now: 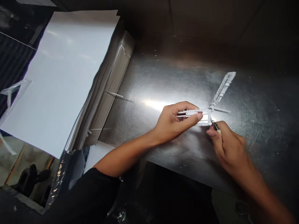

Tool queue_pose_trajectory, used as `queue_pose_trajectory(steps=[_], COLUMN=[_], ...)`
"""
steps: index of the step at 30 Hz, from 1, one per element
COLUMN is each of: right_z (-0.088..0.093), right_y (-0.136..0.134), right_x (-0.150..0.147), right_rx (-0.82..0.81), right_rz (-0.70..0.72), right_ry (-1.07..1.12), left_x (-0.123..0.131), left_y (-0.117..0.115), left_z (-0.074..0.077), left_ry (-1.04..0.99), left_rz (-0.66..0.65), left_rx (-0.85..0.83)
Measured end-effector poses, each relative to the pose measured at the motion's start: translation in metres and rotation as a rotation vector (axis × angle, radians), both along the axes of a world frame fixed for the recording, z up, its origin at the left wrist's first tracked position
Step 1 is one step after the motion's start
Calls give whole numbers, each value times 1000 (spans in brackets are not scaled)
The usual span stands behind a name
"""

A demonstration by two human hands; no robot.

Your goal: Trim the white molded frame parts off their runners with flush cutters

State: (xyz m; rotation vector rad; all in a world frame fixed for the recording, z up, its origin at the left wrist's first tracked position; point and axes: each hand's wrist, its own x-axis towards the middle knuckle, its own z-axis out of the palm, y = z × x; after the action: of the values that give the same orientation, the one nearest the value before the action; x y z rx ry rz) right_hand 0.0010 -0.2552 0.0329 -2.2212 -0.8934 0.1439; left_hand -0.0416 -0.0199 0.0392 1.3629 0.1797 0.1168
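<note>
My left hand [175, 121] grips a white plastic moulded part [203, 117], a small frame with slots, between thumb and fingers. My right hand [227, 146] pinches a small dark-tipped cutting tool [215, 126], probably nippers, whose tip touches the frame's right end. The fingers hide most of the tool. A thin white runner joins the frame to a longer white slotted plastic strip [224, 87], which lies on the brushed steel table [257, 93] beyond my hands.
To the left, a stack of large white sheets [60, 77] rests on a wrapped bundle [109, 90] with loose white plastic pieces on it. The steel table's edge runs below my forearms, with a dark chair [26, 180] on the floor beyond. Small white flecks dot the steel.
</note>
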Motion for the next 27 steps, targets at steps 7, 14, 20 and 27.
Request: queue_pose_trajectory(steps=[7,14,20,27], right_z=[0,-26,-45,-42], right_y=[-5,-3,-3,-3], right_x=[10,44,64,60], right_rx=[65,-74,-398,-159], right_rz=[-75,-376,-272,-343], right_ry=[-119,-469,-426,-353], left_x=[3,9,13,13], left_y=[6,19,24,22], left_z=[3,5,8,13], left_ry=[130,282,426,434], left_rz=[-10,-446,-546,-576], left_rx=[-60,-839,-1142,-1113])
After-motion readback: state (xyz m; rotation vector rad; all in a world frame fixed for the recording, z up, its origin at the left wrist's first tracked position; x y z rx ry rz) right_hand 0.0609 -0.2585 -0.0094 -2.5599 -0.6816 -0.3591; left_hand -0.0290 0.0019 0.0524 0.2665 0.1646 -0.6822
